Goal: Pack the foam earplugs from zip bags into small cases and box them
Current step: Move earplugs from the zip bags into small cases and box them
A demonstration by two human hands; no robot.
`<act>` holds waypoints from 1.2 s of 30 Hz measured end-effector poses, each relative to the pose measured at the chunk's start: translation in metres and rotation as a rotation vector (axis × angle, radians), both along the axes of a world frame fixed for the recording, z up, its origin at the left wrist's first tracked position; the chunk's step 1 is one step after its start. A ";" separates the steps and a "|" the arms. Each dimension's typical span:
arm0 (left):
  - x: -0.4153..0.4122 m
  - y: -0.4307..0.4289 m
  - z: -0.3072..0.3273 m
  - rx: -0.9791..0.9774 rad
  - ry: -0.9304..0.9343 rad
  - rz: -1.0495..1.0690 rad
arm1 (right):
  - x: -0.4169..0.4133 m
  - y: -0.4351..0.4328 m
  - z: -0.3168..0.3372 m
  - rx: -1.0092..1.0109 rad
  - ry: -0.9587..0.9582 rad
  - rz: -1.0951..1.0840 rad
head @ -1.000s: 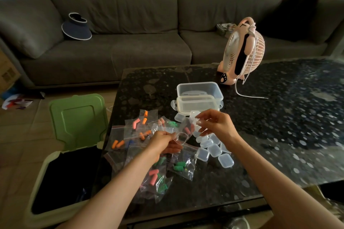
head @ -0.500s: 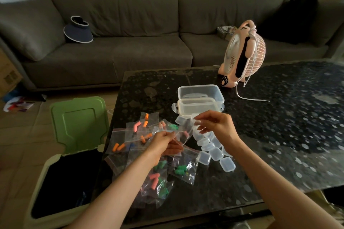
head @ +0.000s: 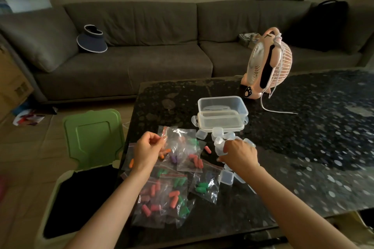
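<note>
On our dark table point(head: 303, 147), beside the open clear box point(head: 222, 105), our hands have parted. The left hand point(head: 147, 151) now pinches the zip bag point(head: 174, 137) alone, while the right hand point(head: 239, 154) has dropped to curl its fingers round a small case point(head: 219, 144), probably for filling. The earplugs point(head: 174, 194) are still bagged.

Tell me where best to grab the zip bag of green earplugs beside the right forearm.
Probably pinch the zip bag at its red-striped seal edge, from above on the far side: the green earplugs bunch lower down, leaving that strip flat.

glossy speckled stone table point(head: 303, 147); clear plastic box point(head: 222, 105); matt cloth sofa point(head: 141, 62).
</note>
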State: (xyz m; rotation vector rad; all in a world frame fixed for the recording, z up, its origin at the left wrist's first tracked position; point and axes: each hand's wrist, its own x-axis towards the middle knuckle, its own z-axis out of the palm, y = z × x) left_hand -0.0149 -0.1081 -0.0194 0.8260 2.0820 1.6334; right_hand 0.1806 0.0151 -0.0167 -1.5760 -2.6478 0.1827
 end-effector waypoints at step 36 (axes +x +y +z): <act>0.043 -0.008 -0.001 0.019 0.201 -0.363 | -0.026 -0.036 0.029 -0.863 0.967 0.274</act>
